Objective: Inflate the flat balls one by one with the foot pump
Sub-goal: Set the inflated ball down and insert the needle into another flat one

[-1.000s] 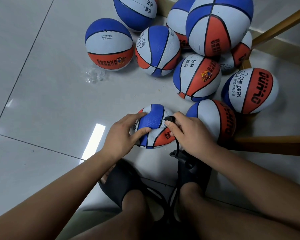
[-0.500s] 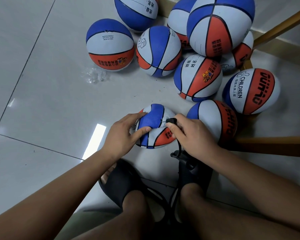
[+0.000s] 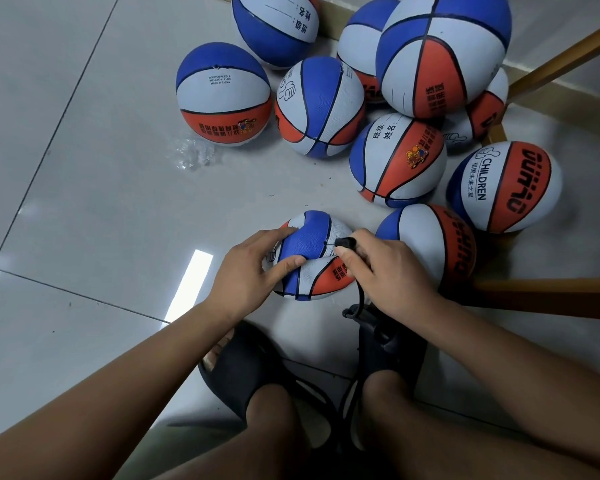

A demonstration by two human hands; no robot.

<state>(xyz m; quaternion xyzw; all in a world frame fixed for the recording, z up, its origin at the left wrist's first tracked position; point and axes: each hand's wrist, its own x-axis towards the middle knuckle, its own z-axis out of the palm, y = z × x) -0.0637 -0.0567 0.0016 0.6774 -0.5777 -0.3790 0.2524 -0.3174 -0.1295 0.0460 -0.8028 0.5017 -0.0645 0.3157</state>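
Note:
A small, partly flat blue, white and orange ball (image 3: 312, 251) lies on the tiled floor in front of my feet. My left hand (image 3: 253, 271) grips its left side, thumb across the blue panel. My right hand (image 3: 392, 271) pinches the black pump nozzle (image 3: 345, 243), whose needle tip is at the ball's valve. A black hose (image 3: 361, 299) runs down from the nozzle to the black foot pump (image 3: 371, 327) under my right foot.
Several inflated balls of the same colours (image 3: 395, 161) are heaped beyond and to the right. A wooden chair leg and rail (image 3: 541, 289) stand at the right. A crumpled clear plastic wrapper (image 3: 193, 154) lies at the left. I wear black sandals (image 3: 250, 368).
The nozzle has drawn back a little from the ball, so the thin needle now shows at the valve. Both hands stay where they were.

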